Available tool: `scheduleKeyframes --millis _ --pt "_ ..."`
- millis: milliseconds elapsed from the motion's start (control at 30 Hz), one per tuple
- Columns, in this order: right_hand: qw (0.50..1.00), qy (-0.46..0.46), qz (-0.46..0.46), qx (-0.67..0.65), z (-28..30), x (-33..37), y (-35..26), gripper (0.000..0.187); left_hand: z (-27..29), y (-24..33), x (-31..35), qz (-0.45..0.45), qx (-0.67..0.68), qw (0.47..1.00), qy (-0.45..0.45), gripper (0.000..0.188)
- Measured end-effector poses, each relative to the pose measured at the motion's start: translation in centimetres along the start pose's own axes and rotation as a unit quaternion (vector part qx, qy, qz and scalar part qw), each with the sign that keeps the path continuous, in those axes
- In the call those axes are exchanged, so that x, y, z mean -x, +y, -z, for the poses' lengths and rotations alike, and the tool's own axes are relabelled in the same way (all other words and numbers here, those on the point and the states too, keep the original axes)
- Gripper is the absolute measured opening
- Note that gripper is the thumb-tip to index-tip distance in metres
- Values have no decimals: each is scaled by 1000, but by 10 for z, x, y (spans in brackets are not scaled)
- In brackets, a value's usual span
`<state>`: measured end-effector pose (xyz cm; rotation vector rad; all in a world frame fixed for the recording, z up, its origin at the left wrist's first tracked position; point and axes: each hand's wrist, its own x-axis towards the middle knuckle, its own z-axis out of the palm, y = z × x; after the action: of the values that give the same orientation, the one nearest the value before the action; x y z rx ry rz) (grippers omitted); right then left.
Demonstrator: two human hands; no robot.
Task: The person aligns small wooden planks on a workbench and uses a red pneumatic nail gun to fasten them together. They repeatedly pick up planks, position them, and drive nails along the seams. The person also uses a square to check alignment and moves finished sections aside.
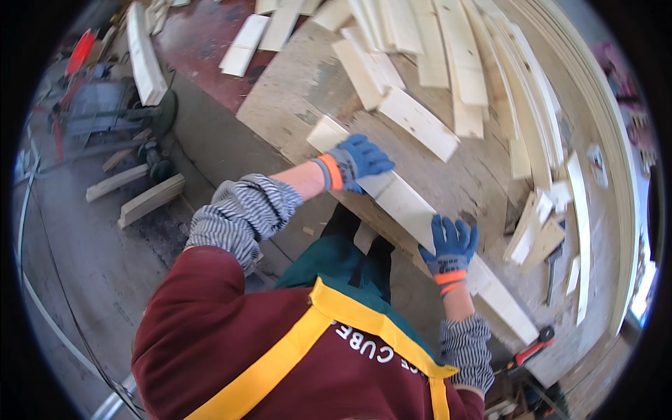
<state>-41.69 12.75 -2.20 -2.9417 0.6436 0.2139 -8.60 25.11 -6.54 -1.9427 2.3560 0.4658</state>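
The left hand and the right hand, both in blue work gloves with orange cuffs, lie across a long pale board near the center of the frame. The board runs diagonally from upper left toward lower right, along the near edge of a worn wooden tabletop. Fingers of both hands reach over its far edge; whether either grip is clenched on the wood or merely resting cannot be told from above. A dark line crosses the board between the hands. A short knotted board lies just beyond the hands, and loose pale planks crowd the upper right. A red-and-black tool sits by the board's lower-right end. At left of the frame, a timber block stands over the gray floor.
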Motion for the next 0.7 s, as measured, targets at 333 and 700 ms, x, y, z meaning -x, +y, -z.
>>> scheduleKeyframes --millis 333,700 --pt "989 3 -84 -119 -33 -5 -11 92 20 22 -9 17 21 998 -51 105" --pt "987 -29 -112 -110 -24 -16 -11 84 15 27 -20 12 -11 994 -104 92"
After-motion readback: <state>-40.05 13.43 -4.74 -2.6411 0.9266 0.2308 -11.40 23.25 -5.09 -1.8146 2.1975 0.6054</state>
